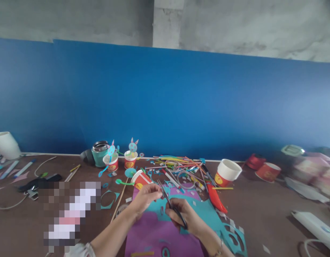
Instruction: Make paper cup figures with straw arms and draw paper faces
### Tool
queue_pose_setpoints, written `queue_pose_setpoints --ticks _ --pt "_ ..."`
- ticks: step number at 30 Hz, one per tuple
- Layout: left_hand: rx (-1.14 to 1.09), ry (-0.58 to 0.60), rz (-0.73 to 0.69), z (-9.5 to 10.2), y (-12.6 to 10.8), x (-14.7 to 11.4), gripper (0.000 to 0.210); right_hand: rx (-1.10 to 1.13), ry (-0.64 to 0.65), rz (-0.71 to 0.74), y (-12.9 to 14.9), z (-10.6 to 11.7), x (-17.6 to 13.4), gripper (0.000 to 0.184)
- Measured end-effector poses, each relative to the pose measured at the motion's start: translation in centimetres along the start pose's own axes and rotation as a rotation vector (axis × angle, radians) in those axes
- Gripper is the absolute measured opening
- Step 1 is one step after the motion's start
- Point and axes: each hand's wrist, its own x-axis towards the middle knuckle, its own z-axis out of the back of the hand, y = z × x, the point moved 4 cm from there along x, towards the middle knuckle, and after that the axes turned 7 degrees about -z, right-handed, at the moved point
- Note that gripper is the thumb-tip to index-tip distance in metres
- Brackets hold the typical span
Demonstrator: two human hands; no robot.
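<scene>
Dark-handled scissors [179, 214] are gripped in my right hand [188, 218], with the blades pointing up and away. My left hand [146, 200] pinches beside the blade tips; whatever sits between its fingers is too small to make out. Under both hands lie a purple sheet [146, 233] and a teal sheet [207, 210], with a small oval cutout [162, 210] on the teal one. Just beyond my left hand, a red and white paper cup [140, 179] lies tilted, a green piece [124, 182] sticking out from it.
Two paper cups with blue rabbit figures [132, 147] stand at the back beside a teal jar [98, 157]. Sticks and markers [178, 164] are heaped in the middle. To the right are a white-topped cup [227, 171], a red pointed object [216, 200] and a white power strip [317, 226].
</scene>
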Motion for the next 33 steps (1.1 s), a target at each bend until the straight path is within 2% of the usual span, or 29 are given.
queue_pose_setpoints --ticks 10,18,26,29,33 --pt "0.042 0.083 0.043 0.2 -0.1 -0.2 0.013 -0.005 0.053 0.002 -0.8 0.3 0.1 0.039" --pt "0.059 0.103 0.079 0.7 0.2 -0.1 0.013 -0.074 0.083 -0.01 -1.4 0.8 0.1 0.035" --pt "0.08 0.141 0.131 1.2 0.0 -0.4 0.012 -0.125 0.098 -0.087 -2.0 1.3 0.0 0.023" --pt "0.094 0.155 0.169 1.3 0.0 -0.4 0.015 -0.08 0.012 -0.079 -1.9 2.0 0.3 0.026" --pt "0.13 0.15 0.218 1.3 0.4 -0.5 0.019 -0.006 -0.25 -0.041 -2.2 3.5 1.1 0.039"
